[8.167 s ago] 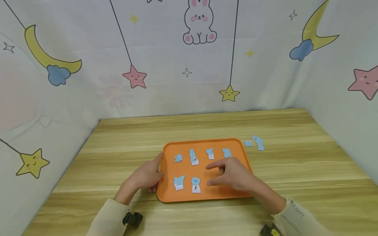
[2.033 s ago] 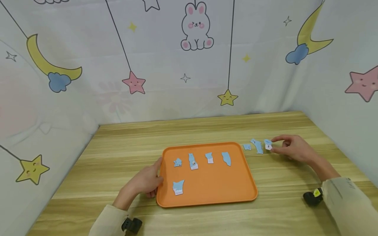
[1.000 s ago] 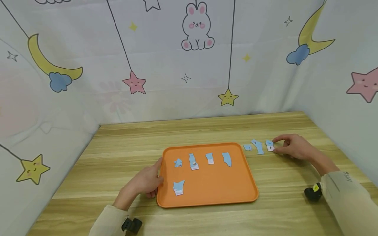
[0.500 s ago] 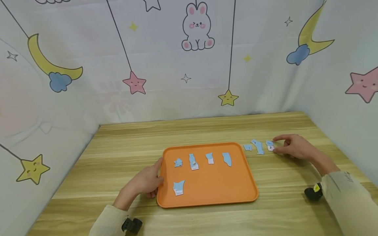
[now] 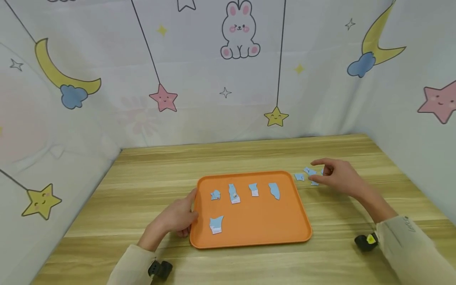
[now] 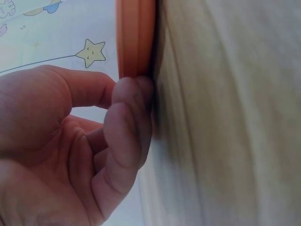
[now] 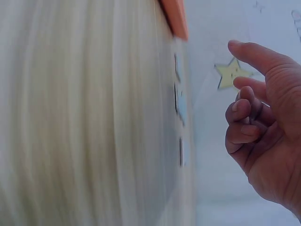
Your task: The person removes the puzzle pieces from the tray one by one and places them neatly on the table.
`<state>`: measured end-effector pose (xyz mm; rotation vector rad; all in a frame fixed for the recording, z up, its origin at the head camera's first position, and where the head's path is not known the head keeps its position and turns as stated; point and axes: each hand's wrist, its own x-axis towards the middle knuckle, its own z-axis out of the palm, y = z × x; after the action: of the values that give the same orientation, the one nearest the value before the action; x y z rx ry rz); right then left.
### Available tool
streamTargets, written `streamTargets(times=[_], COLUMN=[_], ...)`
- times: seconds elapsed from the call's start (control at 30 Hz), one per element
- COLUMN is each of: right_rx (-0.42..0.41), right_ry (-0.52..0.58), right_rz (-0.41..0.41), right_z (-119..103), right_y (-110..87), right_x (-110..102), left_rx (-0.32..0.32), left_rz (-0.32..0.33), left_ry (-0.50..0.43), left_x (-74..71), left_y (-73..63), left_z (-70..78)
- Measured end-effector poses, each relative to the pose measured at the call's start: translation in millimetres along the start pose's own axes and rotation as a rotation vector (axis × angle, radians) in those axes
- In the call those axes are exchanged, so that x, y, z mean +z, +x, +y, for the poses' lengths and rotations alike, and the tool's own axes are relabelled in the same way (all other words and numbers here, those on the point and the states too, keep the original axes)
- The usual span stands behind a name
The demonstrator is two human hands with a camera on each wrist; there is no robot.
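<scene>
My left hand [image 5: 178, 215] grips the left rim of an orange tray [image 5: 263, 221]; in the left wrist view the fingertips [image 6: 123, 134] curl against its edge. Above the table, just right of the tray, my right hand [image 5: 336, 174] holds nothing, its thumb and index finger spread apart. Under it lie flat, irregular light-blue cut-out pieces: a long one [image 5: 309, 171] partly covered by the hand, and a blue-and-white one, mostly hidden, of which a corner [image 5: 322, 171] shows. A small piece [image 5: 299, 177] lies beside the tray's rim.
Several more cut-outs sit in the tray: a small jagged one [image 5: 215, 194], a tall one [image 5: 234, 194], a short one [image 5: 254, 189], a curved one [image 5: 274, 190] and a front one [image 5: 216, 224]. A patterned cloth [image 5: 199, 118] stands behind the wooden table [image 5: 171, 162].
The blue-and-white cut-out has gone from the tray's front to the table at right. My right hand has let go of it and moved left and up. My left hand stays at the tray.
</scene>
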<state>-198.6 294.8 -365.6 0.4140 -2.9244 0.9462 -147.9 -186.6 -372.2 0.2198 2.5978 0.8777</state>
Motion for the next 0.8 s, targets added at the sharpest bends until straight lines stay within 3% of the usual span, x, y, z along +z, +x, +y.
streamTargets(times=[0.2,0.8], right_rx=[-0.059,-0.126], right_ry=[0.061,0.208], right_rz=[0.031,-0.046], right_z=[-27,-88], right_y=[0.7,-1.6], right_x=[16,48], left_rx=[0.013,0.017], left_rz=[0.001,-0.002], left_ry=[0.007,0.0], left_x=[-1.7,-2.8], left_y=[-0.1,1.8], left_z=[1.9,2.9])
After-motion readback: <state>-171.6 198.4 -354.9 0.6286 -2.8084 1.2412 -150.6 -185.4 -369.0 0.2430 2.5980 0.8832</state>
